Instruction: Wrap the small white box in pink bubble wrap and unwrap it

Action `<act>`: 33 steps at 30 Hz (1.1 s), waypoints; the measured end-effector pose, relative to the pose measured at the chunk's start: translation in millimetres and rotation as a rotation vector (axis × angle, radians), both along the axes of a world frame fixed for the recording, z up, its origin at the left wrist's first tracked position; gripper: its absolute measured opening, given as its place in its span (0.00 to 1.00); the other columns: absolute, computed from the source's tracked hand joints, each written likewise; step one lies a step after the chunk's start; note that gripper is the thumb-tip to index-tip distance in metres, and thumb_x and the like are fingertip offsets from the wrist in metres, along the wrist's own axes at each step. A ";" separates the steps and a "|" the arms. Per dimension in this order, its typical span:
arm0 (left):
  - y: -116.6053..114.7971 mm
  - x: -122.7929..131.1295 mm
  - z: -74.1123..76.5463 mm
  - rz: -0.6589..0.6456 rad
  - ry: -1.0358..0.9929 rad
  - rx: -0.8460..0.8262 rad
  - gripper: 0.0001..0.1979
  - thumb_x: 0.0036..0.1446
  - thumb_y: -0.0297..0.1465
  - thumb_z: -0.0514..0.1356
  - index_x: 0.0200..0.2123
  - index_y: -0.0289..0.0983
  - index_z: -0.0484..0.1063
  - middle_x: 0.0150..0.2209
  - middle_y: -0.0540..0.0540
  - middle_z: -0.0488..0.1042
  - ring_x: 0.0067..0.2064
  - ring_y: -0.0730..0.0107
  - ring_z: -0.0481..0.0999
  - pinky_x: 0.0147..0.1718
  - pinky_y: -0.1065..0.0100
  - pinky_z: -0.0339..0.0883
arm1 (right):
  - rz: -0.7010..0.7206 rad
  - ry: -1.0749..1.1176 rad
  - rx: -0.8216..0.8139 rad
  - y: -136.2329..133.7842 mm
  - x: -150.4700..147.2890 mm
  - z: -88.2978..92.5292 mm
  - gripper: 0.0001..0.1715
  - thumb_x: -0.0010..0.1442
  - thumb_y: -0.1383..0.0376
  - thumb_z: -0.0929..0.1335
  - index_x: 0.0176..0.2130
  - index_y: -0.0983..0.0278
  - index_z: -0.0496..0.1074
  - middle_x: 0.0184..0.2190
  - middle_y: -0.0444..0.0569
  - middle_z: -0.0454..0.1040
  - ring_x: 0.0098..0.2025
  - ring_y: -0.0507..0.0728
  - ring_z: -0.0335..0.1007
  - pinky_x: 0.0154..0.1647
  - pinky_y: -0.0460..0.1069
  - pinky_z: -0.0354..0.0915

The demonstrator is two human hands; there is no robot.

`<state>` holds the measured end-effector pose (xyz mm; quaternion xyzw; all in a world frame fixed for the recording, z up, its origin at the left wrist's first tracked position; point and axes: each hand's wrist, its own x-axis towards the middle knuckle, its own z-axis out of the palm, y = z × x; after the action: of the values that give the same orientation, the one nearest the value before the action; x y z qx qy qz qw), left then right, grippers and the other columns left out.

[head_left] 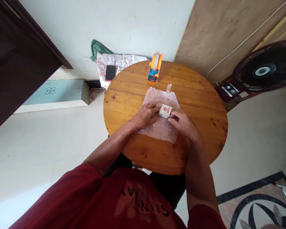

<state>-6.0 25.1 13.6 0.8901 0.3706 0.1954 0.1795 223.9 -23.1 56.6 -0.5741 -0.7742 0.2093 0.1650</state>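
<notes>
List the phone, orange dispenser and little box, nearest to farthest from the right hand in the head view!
1. Little box: just left of the right hand
2. Orange dispenser: ahead, near the table's far edge
3. Phone: left, off the table

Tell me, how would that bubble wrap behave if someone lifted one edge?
The bubble wrap would probably flop, since it lies as a thin sheet on the table. It's likely light, being see-through, bubbled film. The small box on top might slide or tip.
</notes>
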 end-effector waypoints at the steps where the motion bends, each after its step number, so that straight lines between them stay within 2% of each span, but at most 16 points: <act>1: 0.0 -0.1 0.1 0.001 0.000 0.000 0.15 0.58 0.28 0.59 0.49 0.38 0.74 0.56 0.38 0.73 0.60 0.52 0.71 0.61 0.50 0.67 | -0.001 -0.003 0.002 0.2 0.4 -0.7 0.09 0.61 0.60 0.65 0.35 0.60 0.74 0.33 0.49 0.75 0.38 0.60 0.66 0.40 0.53 0.60; 7: -0.5 0.0 1.1 0.009 0.018 -0.004 0.15 0.59 0.28 0.58 0.50 0.36 0.74 0.58 0.36 0.72 0.61 0.51 0.70 0.62 0.50 0.66 | -0.008 -0.006 0.007 -0.1 0.6 -1.7 0.08 0.62 0.60 0.66 0.35 0.60 0.73 0.35 0.50 0.76 0.39 0.61 0.67 0.42 0.54 0.61; 14: 0.0 -0.1 0.1 0.002 0.003 0.010 0.13 0.57 0.27 0.59 0.46 0.38 0.74 0.56 0.39 0.73 0.60 0.54 0.71 0.61 0.52 0.68 | -0.007 -0.009 0.000 -0.9 -0.9 1.2 0.07 0.62 0.61 0.65 0.34 0.60 0.72 0.33 0.49 0.75 0.38 0.60 0.66 0.40 0.53 0.60; 33: -0.5 0.7 -2.2 0.009 0.002 0.035 0.15 0.59 0.27 0.59 0.49 0.37 0.75 0.57 0.38 0.73 0.60 0.52 0.72 0.61 0.50 0.67 | -0.010 0.001 -0.006 -0.5 0.0 0.5 0.07 0.60 0.61 0.66 0.34 0.60 0.72 0.33 0.49 0.74 0.37 0.60 0.67 0.40 0.53 0.60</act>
<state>-5.3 24.5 11.3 0.8916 0.3714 0.2018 0.1626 223.9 -23.6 57.1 -0.5783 -0.7706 0.2110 0.1649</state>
